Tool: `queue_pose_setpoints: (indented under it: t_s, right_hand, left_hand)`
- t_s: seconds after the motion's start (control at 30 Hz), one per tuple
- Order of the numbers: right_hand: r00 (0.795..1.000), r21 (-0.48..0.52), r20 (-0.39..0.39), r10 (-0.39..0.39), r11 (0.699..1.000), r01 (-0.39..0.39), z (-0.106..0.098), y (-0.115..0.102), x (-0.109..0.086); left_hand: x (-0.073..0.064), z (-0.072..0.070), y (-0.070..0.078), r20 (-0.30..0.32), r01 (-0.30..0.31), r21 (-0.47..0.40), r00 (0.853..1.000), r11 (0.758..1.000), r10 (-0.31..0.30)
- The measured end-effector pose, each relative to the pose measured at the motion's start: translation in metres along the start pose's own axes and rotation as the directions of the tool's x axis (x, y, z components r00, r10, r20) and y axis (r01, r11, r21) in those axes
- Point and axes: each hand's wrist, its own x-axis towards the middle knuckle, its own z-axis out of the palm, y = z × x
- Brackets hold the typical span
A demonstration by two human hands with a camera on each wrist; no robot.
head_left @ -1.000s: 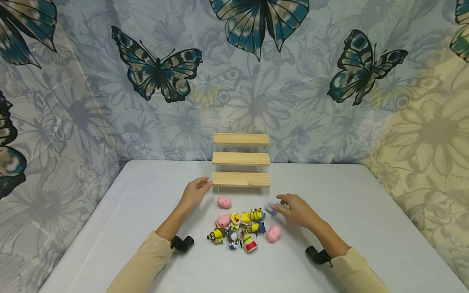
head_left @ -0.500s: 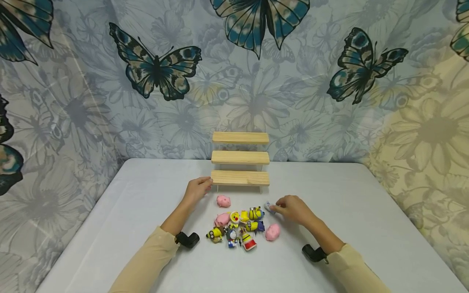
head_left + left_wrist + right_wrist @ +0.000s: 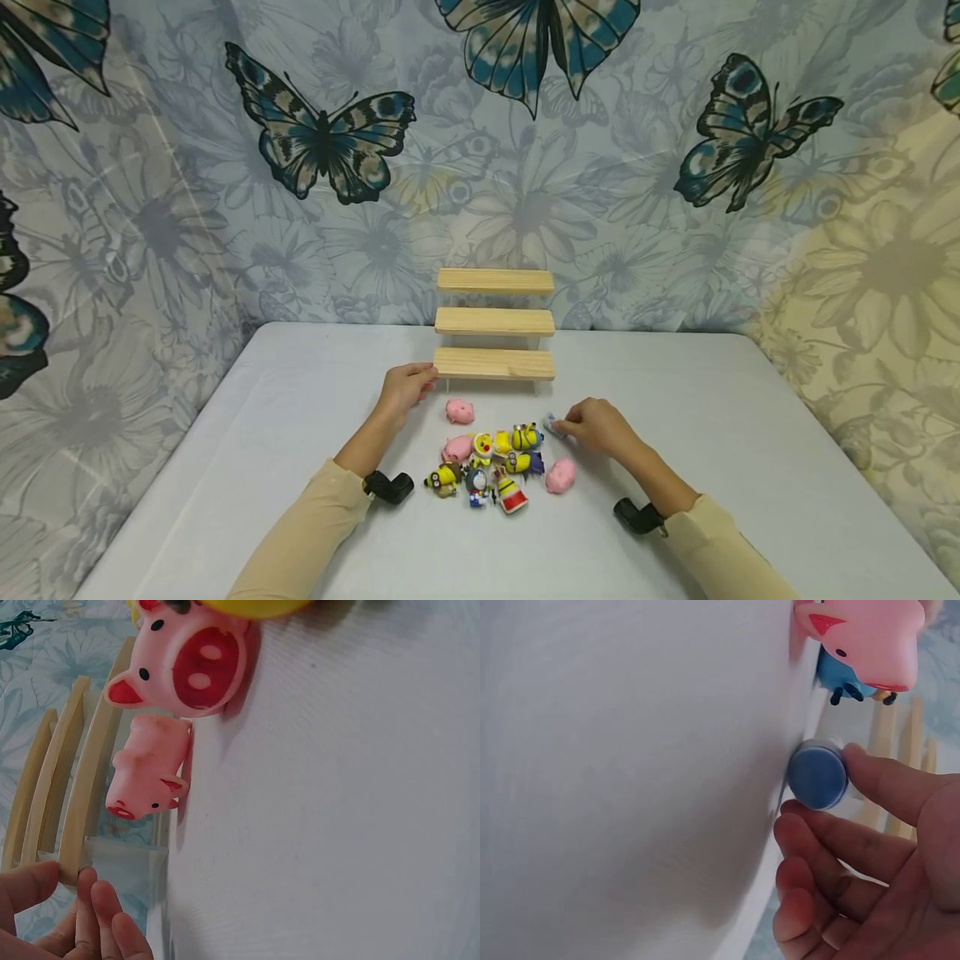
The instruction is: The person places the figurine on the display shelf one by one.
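My left hand (image 3: 405, 390) pinches the left end of the lowest board of a three-step wooden display shelf (image 3: 495, 363); in the left wrist view the thumb and forefinger lie on either side of that board's end. My right hand (image 3: 600, 429) pinches a small pale blue-grey toy figurine (image 3: 551, 425) between thumb and forefinger. Its round blue base (image 3: 817, 778) faces the right wrist camera, and the figurine lies on its side at the table. A small pink toy pig (image 3: 460, 411) stands in front of the shelf, near the left hand.
Between the hands lie several toy figurines: a pink pig (image 3: 455, 449), a yellow-faced figure (image 3: 483, 446), goggled yellow minions (image 3: 522, 463) and one in red and white (image 3: 512, 497). Another pink pig (image 3: 560, 476) sits to their right. A butterfly-patterned cloth (image 3: 525, 200) hangs behind the white table (image 3: 247, 400).
My right hand has closed its thumb and forefinger on the small blue-grey figurine and shifted it slightly left. My left fingers have come in against the shelf's lowest board.
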Motion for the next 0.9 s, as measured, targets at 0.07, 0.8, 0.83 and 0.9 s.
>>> queue_pose_setpoints:
  t_s: [0.07,0.8,0.83,0.9]
  right_hand:
    - [1.0,0.012,-0.001,0.0,1.0,0.0,0.0,-0.0009,0.0004]
    - [0.994,0.112,-0.088,-0.062,0.991,0.072,0.0007,-0.0014,0.0007]
    - [0.994,0.125,-0.09,-0.067,0.989,0.078,0.0004,-0.0013,0.0007]
    - [0.993,0.149,-0.09,-0.077,0.985,0.089,-0.0006,-0.0011,0.0014]
  left_hand:
    - [0.0009,-0.0001,-0.0003,0.001,-0.001,0.0,1.0,1.0,0.001]
    - [0.0011,-0.0016,0.0002,0.015,0.011,-0.023,1.0,1.0,-0.011]
    - [0.0014,-0.0018,0.0002,0.018,0.013,-0.023,1.0,1.0,-0.012]
    - [0.0023,-0.0022,-0.0002,0.023,0.018,-0.023,1.0,1.0,-0.017]
